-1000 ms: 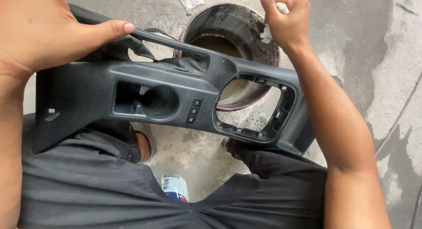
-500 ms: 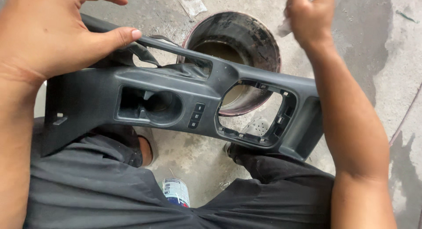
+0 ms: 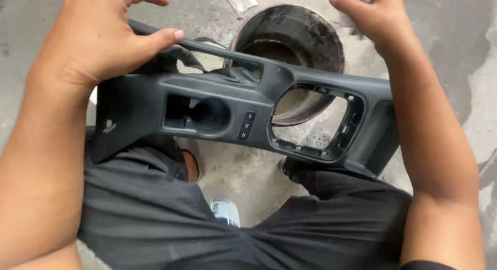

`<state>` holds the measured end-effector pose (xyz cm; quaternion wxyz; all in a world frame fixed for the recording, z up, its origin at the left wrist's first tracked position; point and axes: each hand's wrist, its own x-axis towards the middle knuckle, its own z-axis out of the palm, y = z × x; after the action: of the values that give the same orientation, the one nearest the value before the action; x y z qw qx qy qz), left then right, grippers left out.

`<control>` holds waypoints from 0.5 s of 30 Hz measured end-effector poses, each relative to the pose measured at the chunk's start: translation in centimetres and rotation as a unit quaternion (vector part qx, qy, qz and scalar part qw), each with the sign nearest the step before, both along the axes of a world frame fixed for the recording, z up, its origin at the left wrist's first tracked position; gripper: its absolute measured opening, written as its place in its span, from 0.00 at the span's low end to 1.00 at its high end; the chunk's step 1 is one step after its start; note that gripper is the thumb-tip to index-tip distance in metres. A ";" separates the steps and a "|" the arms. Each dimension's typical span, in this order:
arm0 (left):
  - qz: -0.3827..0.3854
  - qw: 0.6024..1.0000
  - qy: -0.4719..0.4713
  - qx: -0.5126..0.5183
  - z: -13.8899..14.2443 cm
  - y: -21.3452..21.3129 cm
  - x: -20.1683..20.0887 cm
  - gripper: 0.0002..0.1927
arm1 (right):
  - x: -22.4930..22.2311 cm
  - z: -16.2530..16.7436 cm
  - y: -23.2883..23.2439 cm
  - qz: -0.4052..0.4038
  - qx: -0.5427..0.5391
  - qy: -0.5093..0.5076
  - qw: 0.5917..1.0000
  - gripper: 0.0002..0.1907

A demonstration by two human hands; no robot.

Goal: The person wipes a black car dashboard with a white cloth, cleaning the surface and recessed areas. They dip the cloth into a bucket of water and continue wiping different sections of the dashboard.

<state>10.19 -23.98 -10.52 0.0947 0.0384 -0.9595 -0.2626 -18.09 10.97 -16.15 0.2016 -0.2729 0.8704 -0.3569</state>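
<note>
A single head-worn view looks steeply down from above the person's own lap, close enough that both forearms fill the picture's sides. The left hand (image 3: 98,39) and right hand (image 3: 378,16) sit at the top edge, the dark plastic console panel (image 3: 233,112) crosses the middle, and the concrete floor (image 3: 248,171) lies beneath.

Console panel (image 3: 207,94): dark matt plastic, dusty, fine-grained. Floor (image 3: 445,37): rough grey concrete, stained. Round drum (image 3: 295,32): grimy, dull, scuffed.
</note>
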 end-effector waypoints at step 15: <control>0.009 0.977 0.024 0.212 -1.4 -1.0 -1.0 0.18 | 8.4 0.4 -4.6 0.134 0.057 0.094 0.985 0.21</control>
<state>9.21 -24.93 -11.95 0.1095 0.0602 -0.8791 -0.4599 -9.66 6.36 -15.77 0.1800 -0.4073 0.8600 -0.2493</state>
